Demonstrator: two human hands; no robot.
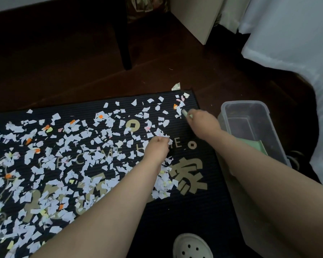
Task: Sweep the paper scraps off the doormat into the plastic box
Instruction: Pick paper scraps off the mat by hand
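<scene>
A black doormat (198, 207) with gold lettering lies on the floor, strewn with several white, orange and yellow paper scraps (67, 146). My left hand (157, 148) is curled over the mat's middle right and pinches white scraps at its fingertips. Near the mat's far right corner, my right hand (203, 122) grips a small pale green handle whose tip sticks out toward the scraps; its head is hidden. A clear plastic box (268, 118) stands just off the mat's right edge with a green dustpan (255, 144) inside.
Dark wooden floor surrounds the mat. A black chair leg (124, 43) and a beige cabinet (196, 17) stand beyond it. White fabric (296, 43) hangs at right. One scrap (176, 86) lies on the floor past the mat's corner. A white perforated shoe (192, 246) is at the bottom.
</scene>
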